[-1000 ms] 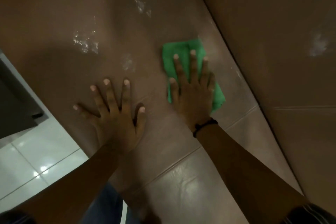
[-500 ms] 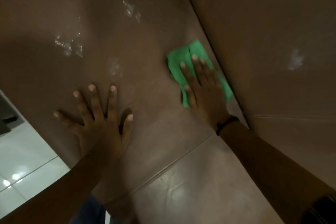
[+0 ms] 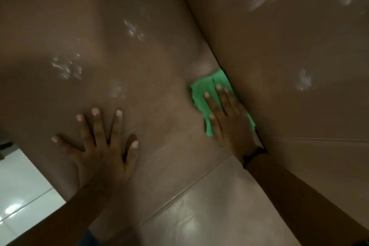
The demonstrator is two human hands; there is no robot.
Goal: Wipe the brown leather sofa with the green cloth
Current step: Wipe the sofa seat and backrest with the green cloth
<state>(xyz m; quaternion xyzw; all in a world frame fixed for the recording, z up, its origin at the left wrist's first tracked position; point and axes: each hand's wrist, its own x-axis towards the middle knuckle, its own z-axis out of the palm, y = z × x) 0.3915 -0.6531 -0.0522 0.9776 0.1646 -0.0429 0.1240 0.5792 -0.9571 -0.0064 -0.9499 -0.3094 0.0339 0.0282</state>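
Cloth [image 3: 207, 94] lies lengthwise along sofa [image 3: 151, 62] crease under flat right hand [image 3: 229, 124].

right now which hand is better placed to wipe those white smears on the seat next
Right. The right hand lies flat on the green cloth, pressed on the seat beside the backrest crease. The left hand is bare, fingers splayed on the leather, though the white smears lie nearer to it.

The sofa [image 3: 159, 66] is plain brown leather, with pale whitish smears at about 10 and 11 o'clock on the seat and at 1 and 3 o'clock on the back. The cloth [image 3: 201, 94] is solid bright green. The wristband [image 3: 254, 155] is black. The floor [image 3: 22, 189] at 8 o'clock is glossy white tile with thin grey joints.
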